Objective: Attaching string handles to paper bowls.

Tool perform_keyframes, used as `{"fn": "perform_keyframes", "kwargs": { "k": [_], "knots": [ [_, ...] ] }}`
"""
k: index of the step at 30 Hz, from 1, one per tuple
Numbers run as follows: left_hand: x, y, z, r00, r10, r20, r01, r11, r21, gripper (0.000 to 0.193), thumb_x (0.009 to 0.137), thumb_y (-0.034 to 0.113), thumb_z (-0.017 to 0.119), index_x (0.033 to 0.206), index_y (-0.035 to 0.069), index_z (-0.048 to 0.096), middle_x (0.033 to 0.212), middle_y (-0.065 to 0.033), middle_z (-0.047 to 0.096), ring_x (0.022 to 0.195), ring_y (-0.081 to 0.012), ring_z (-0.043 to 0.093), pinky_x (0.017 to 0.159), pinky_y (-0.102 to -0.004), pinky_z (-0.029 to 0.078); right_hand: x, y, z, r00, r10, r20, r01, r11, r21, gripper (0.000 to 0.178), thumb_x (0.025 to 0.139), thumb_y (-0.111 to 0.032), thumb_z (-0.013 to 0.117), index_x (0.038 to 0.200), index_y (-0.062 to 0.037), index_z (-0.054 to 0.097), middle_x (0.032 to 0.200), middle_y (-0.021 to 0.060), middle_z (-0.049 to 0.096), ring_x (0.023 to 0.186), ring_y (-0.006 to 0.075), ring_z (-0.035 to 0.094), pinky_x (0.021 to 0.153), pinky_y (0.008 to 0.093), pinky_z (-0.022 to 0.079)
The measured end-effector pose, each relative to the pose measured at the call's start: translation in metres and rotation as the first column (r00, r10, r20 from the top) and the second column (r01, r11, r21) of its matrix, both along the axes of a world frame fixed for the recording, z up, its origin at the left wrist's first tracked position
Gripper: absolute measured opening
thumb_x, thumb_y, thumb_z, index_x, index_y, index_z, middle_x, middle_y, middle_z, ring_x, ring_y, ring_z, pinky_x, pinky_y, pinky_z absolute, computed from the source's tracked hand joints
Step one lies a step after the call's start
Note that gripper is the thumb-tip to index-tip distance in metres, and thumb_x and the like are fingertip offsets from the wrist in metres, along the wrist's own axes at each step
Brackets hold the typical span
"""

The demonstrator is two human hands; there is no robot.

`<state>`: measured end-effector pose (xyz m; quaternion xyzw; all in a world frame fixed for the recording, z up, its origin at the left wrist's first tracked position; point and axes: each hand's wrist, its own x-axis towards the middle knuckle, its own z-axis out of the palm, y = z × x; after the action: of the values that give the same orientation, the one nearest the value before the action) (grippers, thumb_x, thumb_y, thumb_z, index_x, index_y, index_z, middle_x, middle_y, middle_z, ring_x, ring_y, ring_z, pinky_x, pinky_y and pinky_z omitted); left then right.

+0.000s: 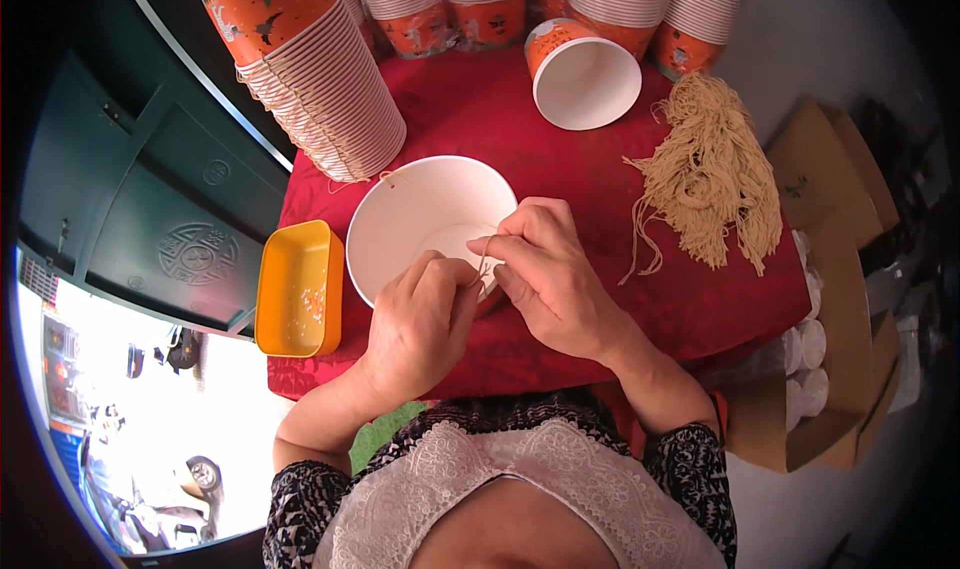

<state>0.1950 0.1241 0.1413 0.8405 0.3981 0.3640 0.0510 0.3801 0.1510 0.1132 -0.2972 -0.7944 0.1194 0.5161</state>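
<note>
Though at tub's rim (440, 158), hands (550, 279) uncrowded.

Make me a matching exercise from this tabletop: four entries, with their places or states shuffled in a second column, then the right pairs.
Column one
1. Yellow tub
2. Cord bundle
3. Single far bucket
4. Left hand and right hand

Column two
A. Pinching thin cord
B. Right side of the red cloth
C. Mouth facing the person
D. Left of the near bucket

Pairs: 1-D, 2-B, 3-C, 4-A
</note>
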Motion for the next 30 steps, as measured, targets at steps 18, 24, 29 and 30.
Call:
{"fn": "perform_keyframes", "kwargs": {
  "k": [18,24,29,30],
  "knots": [
    [-0.013,0.002,0.015,0.948,0.083,0.308,0.11,0.82,-0.561,0.005,0.085,-0.002,0.067,0.087,-0.003,0.062,0.078,-0.0125,0.068,0.072,-0.0193,0.067,0.063,-0.0315,0.051,-0.012,-0.021,-0.012,0.98,-0.198,-0.003,0.192,0.945,0.266,0.027,0.065,0.0,0.08,0.085,-0.0043,0.062,0.094,0.0069,0.053,0.095,0.0289,0.051,0.081,0.0385,0.043],
    [-0.013,0.007,0.01,0.934,0.089,0.347,0.1,0.866,-0.49,0.003,0.085,-0.003,0.063,0.087,-0.004,0.06,0.074,-0.0134,0.067,0.068,-0.0235,0.067,0.061,-0.0341,0.051,-0.015,-0.026,-0.02,0.988,-0.153,0.008,0.142,0.937,0.32,0.024,0.064,0.001,0.075,0.083,-0.0025,0.061,0.094,0.0078,0.053,0.096,0.0291,0.05,0.079,0.0399,0.044],
    [-0.008,0.011,0.01,0.946,0.129,0.298,0.02,0.893,-0.449,0.005,0.084,-0.002,0.063,0.084,-0.003,0.059,0.072,-0.0165,0.066,0.066,-0.0289,0.068,0.06,-0.0368,0.051,-0.009,-0.022,-0.024,0.996,-0.081,0.046,0.063,0.952,0.298,0.02,0.064,0.003,0.07,0.08,-0.0017,0.06,0.094,0.0083,0.052,0.096,0.0294,0.05,0.079,0.0395,0.044],
    [-0.008,0.012,0.009,0.952,0.137,0.273,-0.005,0.901,-0.435,0.006,0.084,-0.001,0.064,0.084,-0.003,0.058,0.071,-0.0173,0.066,0.066,-0.0303,0.068,0.06,-0.0375,0.052,-0.008,-0.02,-0.024,0.997,-0.058,0.055,0.039,0.954,0.298,0.02,0.064,0.003,0.07,0.08,-0.0018,0.059,0.095,0.0087,0.053,0.097,0.0297,0.05,0.079,0.0398,0.044]
  ]
}}
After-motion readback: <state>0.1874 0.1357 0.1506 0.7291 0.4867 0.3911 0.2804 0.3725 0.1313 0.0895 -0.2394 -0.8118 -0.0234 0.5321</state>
